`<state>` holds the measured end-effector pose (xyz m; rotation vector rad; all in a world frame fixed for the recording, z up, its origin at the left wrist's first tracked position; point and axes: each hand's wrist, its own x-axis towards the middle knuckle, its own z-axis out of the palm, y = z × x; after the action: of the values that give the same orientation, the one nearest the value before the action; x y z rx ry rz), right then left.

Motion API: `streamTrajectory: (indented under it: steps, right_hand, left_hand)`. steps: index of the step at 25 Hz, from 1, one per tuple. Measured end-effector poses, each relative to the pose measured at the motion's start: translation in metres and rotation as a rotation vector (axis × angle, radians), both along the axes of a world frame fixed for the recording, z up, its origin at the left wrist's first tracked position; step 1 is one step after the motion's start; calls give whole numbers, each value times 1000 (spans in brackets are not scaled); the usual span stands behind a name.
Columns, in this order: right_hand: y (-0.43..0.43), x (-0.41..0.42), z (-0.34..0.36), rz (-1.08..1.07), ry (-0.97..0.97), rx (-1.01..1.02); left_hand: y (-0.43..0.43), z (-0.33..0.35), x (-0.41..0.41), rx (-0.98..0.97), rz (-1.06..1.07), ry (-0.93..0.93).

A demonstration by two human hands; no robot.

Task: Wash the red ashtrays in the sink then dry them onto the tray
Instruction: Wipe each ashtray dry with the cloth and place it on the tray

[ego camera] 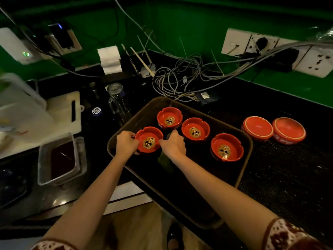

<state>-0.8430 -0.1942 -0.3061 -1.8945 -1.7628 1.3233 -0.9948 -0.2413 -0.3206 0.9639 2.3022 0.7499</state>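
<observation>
Left hand [126, 144] and right hand [173, 144] clamp opposite rims of one red ashtray [148, 141] at the tray's [244, 165] near-left end; can't tell if it's resting or lifted. Three other ashtrays [195, 129] sit upright on the tray. Two upside-down ashtrays [257, 128] lie on the counter just beside it. A green cloth [164, 159] is mostly hidden under the right wrist.

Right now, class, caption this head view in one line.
The left hand and right hand grip a red ashtray on the tray beside three others; two overturned ashtrays wait alongside.
</observation>
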Motion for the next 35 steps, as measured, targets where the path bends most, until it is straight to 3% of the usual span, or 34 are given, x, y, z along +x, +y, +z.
streamTrajectory:
  steps: [6, 10, 12, 18, 24, 29, 35]
  right_hand:
    - [5, -16, -12, 19, -77, -5]
    - [9, -9, -12, 6, 0, -62]
    - [10, 3, -13, -7, 70, -35]
    - [2, 83, 12, -93, 191, 129]
    - [4, 226, 19, -382, 209, 225]
    - [24, 320, 11, -521, 155, 256]
    - [61, 339, -7, -502, 138, 195]
  left_hand:
    - [9, -18, -12, -40, -27, 40]
    - [2, -12, 4, -58, -25, 316]
    - [2, -2, 20, 63, -26, 367]
    - [41, 19, 111, 303, -362, 219]
    - [84, 28, 256, 371, -647, 108]
    - [137, 27, 333, 277, -647, 134]
    - [196, 11, 342, -91, -515, 186]
